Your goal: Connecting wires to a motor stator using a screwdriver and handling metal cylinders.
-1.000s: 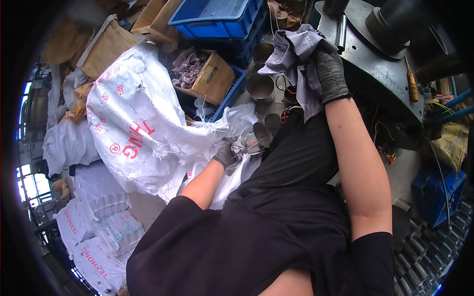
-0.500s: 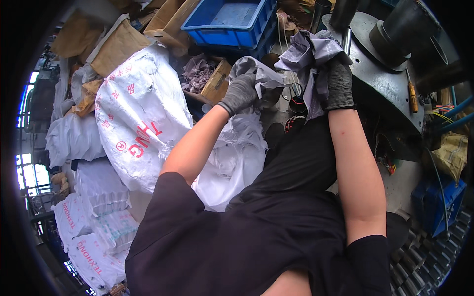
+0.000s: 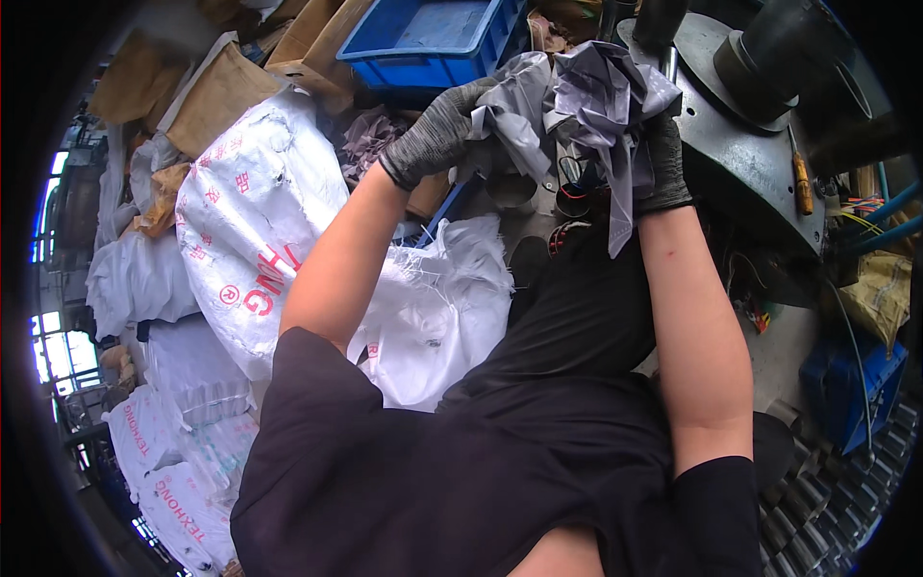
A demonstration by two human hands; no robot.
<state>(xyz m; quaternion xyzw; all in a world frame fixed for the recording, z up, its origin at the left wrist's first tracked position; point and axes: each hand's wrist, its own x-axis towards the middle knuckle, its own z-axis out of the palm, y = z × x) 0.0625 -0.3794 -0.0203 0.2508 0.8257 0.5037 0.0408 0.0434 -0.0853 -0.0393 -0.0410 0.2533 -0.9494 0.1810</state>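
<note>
My left hand (image 3: 437, 135), in a dark grey knitted glove, is closed on the edge of a crumpled sheet of grey paper (image 3: 522, 113). To the right, my right hand (image 3: 663, 165), gloved alike, grips a larger crumpled bunch of grey-purple paper (image 3: 598, 94), with a pointed strip hanging down beside the wrist. The two bunches almost meet between my hands; whether they are one piece I cannot tell. My right fingers are largely hidden behind the paper. Both hands are raised in front of my black-trousered leg.
A large white woven sack (image 3: 260, 212) with red print stands at the left. Beyond my hands is a blue plastic crate (image 3: 423, 43). A round metal machine plate (image 3: 740, 163) fills the right, with a wooden-handled tool (image 3: 802, 183) on it. Metal tubes (image 3: 808, 490) are piled at lower right.
My left hand has moved up and to the left with its paper. The bunch in my right hand has turned, its strip now hanging lower. My right forearm has barely moved.
</note>
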